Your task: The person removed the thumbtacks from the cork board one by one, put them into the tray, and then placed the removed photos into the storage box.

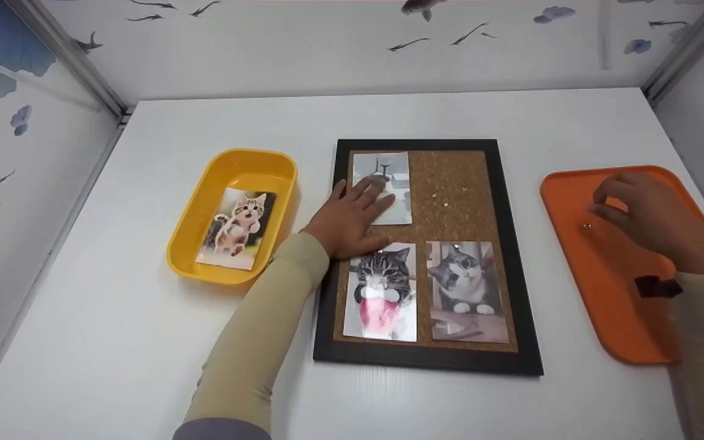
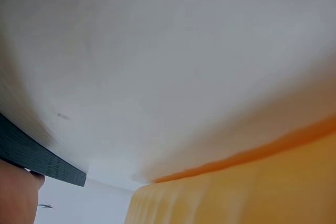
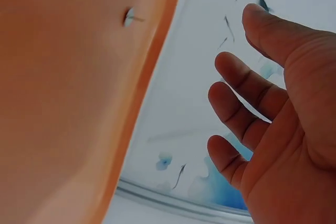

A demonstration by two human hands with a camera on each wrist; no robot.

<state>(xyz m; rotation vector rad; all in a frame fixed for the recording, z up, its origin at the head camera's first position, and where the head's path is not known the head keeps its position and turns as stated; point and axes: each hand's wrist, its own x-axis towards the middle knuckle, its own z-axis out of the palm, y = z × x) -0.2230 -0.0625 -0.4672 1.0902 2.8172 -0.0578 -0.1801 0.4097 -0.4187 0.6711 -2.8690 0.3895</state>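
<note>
My left hand (image 1: 352, 220) lies spread over the left side of a black-framed cork board (image 1: 450, 229), its fingers on the lower part of a pale photo (image 1: 398, 201). Two cat photos sit below on the board: a tabby with something pink (image 1: 382, 293) and a grey-and-white cat (image 1: 465, 287), each with a small thumbtack at its top. Over the orange tray (image 1: 602, 287) at the right hovers my right hand (image 1: 645, 214), fingers loosely bent with nothing between them. A thumbtack (image 3: 128, 17) lies on the tray, just left of the thumb in the head view.
To the left of the board stands a yellow bin (image 1: 184, 244) with a kitten photo (image 1: 237, 229) inside. Its ribbed side (image 2: 236, 187) shows close by in the left wrist view. White panels (image 1: 303, 49) with fish and flower prints rise around the white table (image 1: 107, 293).
</note>
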